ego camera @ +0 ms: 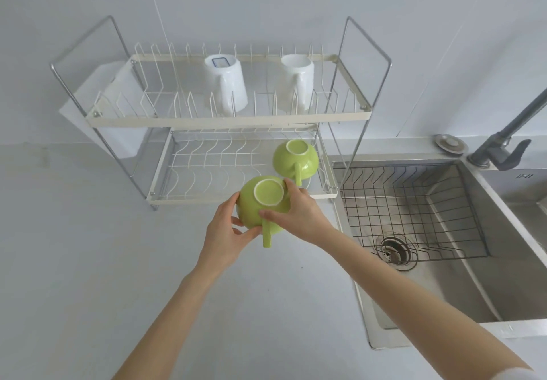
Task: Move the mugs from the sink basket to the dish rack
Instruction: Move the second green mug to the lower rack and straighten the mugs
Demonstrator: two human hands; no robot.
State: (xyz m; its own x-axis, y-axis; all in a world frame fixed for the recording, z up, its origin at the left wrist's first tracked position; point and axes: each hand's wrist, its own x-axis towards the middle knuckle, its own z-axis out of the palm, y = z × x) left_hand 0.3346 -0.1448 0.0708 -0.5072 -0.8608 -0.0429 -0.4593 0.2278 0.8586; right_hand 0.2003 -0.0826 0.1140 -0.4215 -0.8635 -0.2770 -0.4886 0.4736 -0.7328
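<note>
Round glossy green mug (262, 202) between hands (266, 226)

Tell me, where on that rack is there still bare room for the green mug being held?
The lower shelf lies bare left of the upside-down green mug parked at its right end. The upper shelf is open left of the two white mugs, with a narrower gap between them. Both hands hold the second green mug at the lower shelf's front edge.

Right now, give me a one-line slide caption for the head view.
Both hands, left hand and right hand, hold an upturned green mug before the dish rack's lower tier; wire sink basket empty.
</note>
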